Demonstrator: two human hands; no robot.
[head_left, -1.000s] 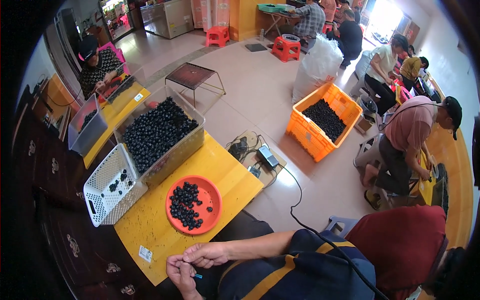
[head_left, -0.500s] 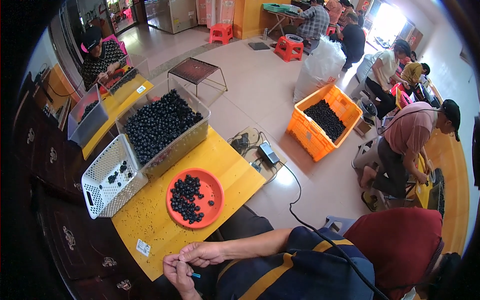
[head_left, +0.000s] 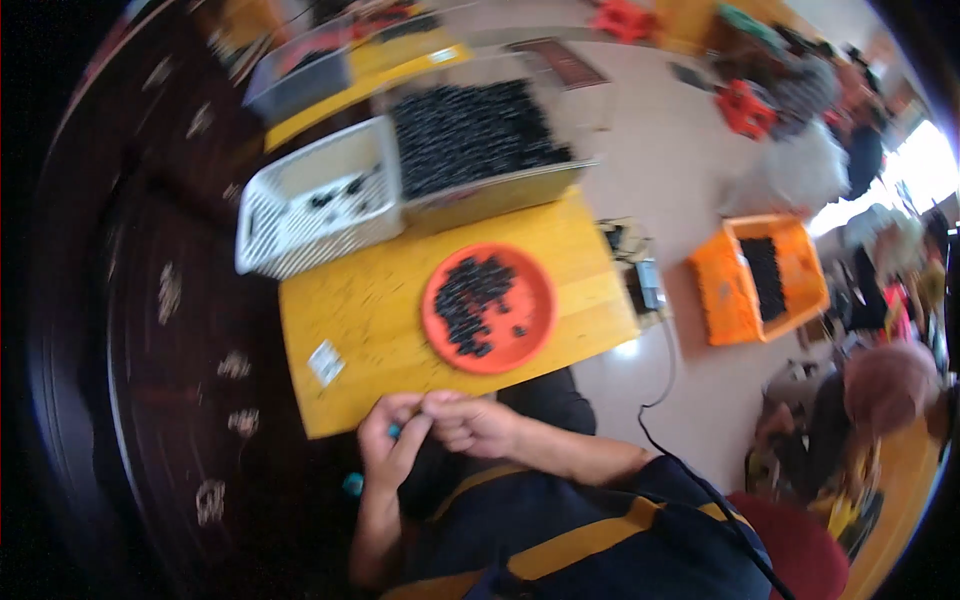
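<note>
From far away, I see the left hand (head_left: 392, 440) curled around a small blue thing (head_left: 394, 431), near the red bowl (head_left: 535, 315) of black balls (head_left: 465, 290); the right hand (head_left: 478, 427) meets it, but I can't tell its grip

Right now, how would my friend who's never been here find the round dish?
Start at the nearest yellow table. Just beyond the person's right hand, look for an orange-red dish with small dark fruits mostly on its left. The white basket and clear bin farther back are boxy; only this dish is round and shallow.
</note>
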